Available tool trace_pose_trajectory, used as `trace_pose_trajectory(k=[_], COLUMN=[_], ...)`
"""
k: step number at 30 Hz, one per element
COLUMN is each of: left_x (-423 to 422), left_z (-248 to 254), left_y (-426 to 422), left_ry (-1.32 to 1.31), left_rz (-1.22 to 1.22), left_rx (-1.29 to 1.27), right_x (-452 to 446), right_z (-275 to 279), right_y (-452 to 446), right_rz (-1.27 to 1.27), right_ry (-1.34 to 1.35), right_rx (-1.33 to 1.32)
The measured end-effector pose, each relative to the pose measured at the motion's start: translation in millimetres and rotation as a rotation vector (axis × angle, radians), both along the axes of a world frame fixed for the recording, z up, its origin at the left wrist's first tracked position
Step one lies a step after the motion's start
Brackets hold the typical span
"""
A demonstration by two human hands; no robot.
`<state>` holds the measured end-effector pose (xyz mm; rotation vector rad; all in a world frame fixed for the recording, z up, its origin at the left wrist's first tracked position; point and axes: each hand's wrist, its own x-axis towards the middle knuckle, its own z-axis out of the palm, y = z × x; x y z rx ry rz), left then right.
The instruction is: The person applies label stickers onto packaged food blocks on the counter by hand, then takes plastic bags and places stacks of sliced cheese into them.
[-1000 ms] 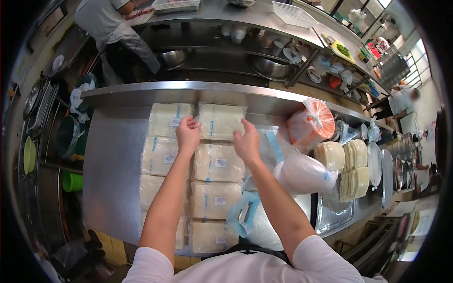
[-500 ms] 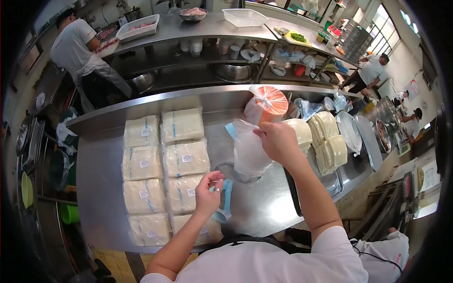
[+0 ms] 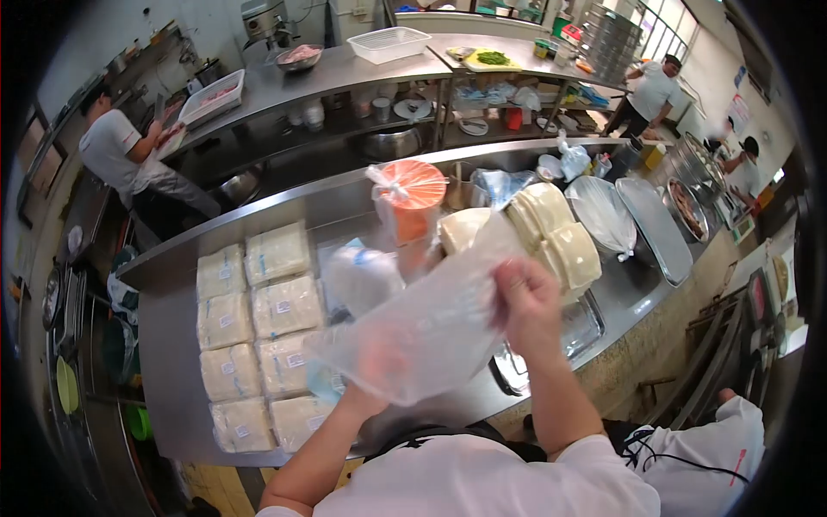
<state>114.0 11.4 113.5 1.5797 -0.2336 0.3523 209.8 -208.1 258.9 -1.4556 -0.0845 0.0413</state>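
Note:
A clear plastic bag [image 3: 431, 327] stretches across in front of me, blurred by motion. My right hand [image 3: 527, 302] is closed on its upper right edge. My left hand [image 3: 375, 379] is at its lower left, mostly behind the cloudy film, so its fingers are smeared and I cannot make out their grip. Just beyond the bag is a white, rounded plastic bundle [image 3: 362, 277]. To the left, two columns of bagged, pale square wrapper stacks [image 3: 284, 306] with white labels lie on the steel table [image 3: 172, 345]. Unbagged pale stacks [image 3: 573, 258] sit beyond my right hand.
An orange-topped container wrapped in plastic [image 3: 413, 194] stands at the back. A tied plastic bag [image 3: 603, 211] and a metal tray [image 3: 653, 228] lie on the right. A raised steel edge [image 3: 345, 189] runs along the back. Co-workers stand at left and far right.
My right hand has swung right and down, spreading the bag wide. My left hand has come behind the bag's lower left. The camera view has turned to the right.

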Motion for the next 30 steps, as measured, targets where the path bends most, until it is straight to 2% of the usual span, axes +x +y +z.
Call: trace_pose_trajectory(k=[1, 3, 5, 7, 8, 11, 15, 18, 19, 23, 26, 30], left_x=[-1.7, 2.8, 4.1, 5.4, 5.8, 11.5, 20.1, 16.8, 13.6, 11.8, 3.9, 14.8], left_z=[-13.3, -13.0, 7.8, 0.6, -1.7, 37.8, 43.2, 35.9, 32.4, 36.6, 13.8, 31.8], left_y=[-7.5, -28.6, -51.6, -63.4, -68.8, -97.2, -112.6, -123.9, -124.6, -129.0, -127.0, -133.5], left_ry=[0.118, 0.324, 0.505, 0.507, 0.509, 0.584, 0.696, 0.665, 0.667, 0.795, 0.976, 1.03], left_rz=[-0.04, -0.03, 0.075, 0.151, 0.191, 0.224, 0.053, 0.02, -0.003, -0.088, -0.109, -0.084], left_rx=[0.074, 0.082, -0.055, 0.151, 0.253, 0.359, 0.302, 0.292, 0.288, 0.204, 0.123, 0.103], right_x=[-4.3, 1.7, 12.3, 33.2, 49.8, 112.7, 187.4, 219.3, 231.7, 247.0, 250.1, 240.7], right_z=[-19.8, -97.6, -152.6, -178.9, -188.2, -187.6, -181.2, -181.1, -187.8, -189.0, -208.3, -213.6], right_y=[-10.8, -40.8, -67.0, -97.5, -110.3, -125.0, -101.1, -78.7, -75.8, -76.1, -81.2, -70.1], right_rz=[0.007, 0.065, 0.039, 0.009, 0.004, 0.044, 0.273, 0.543, 0.656, 0.822, 0.69, 0.416], right_ry=[0.134, 0.241, 0.237, 0.266, 0.145, -0.245, -0.735, -0.876, -0.941, -0.996, -1.303, -1.344], right_rx=[0.068, 0.271, 0.123, -0.108, -0.258, -0.685, -1.114, -1.471, -1.511, -1.527, -1.625, -1.527])
